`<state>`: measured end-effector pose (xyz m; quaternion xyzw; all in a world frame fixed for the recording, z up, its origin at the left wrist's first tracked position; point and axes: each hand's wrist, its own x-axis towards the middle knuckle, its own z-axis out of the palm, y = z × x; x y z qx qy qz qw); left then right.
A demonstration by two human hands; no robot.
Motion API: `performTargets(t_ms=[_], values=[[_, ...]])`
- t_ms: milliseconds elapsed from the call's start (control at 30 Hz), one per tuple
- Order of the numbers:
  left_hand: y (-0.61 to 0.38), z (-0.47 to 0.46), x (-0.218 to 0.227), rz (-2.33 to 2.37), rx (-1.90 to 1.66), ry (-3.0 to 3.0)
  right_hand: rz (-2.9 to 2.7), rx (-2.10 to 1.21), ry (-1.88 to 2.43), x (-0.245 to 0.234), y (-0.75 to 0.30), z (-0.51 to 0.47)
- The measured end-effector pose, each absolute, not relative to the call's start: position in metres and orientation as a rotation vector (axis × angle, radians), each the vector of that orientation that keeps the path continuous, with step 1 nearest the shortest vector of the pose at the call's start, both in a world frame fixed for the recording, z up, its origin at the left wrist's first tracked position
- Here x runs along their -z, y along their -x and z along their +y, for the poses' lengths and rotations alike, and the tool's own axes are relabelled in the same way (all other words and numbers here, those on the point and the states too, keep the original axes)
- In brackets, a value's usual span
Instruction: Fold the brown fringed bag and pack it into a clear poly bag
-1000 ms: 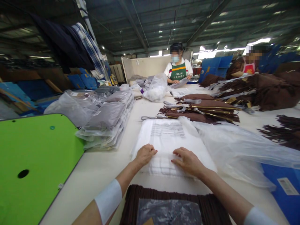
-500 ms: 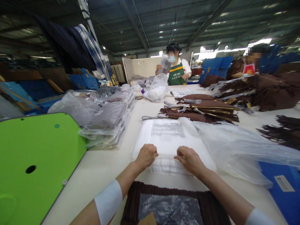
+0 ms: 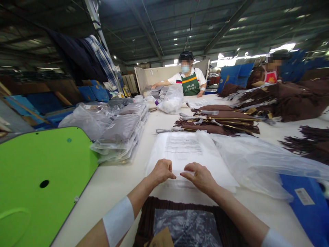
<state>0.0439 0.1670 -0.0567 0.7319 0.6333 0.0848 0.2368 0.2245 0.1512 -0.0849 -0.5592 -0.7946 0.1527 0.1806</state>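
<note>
Left hand (image 3: pixel 161 171) and right hand (image 3: pixel 199 176) have drawn closer, both pinching the plastic bag (image 3: pixel 185 151)

I read "OBILUN" on the co-worker's green apron (image 3: pixel 190 85); print on the plastic bag (image 3: pixel 183 147) before it is too small.

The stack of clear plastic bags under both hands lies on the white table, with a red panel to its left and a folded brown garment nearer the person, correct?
Not quite: the panel left of the stack of plastic bags is bright green, not red, as the head view shows. Both hands, left and right, do rest on the stack, and the brown garment lies nearer the person.
</note>
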Motion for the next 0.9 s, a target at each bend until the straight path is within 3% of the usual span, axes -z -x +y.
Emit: performTargets(t_ms=[433, 600, 767, 900], values=[[-0.013, 0.141, 0.062, 1.795, -0.158, -2.46, -2.449, -0.065, 1.447, 0.078, -0.235, 0.131], [0.017, 0.124, 0.059, 1.871, -0.279, -2.437, -2.295, -0.015, 1.601, 0.082, -0.281, 0.126], [0.039, 0.104, 0.064, 2.04, -0.668, -2.129, -1.938, -0.219, 1.742, 0.09, -0.319, 0.113], [0.044, 0.097, 0.078, 2.121, -0.999, -1.575, -1.509, -0.584, 1.765, 0.099, -0.322, 0.104]])
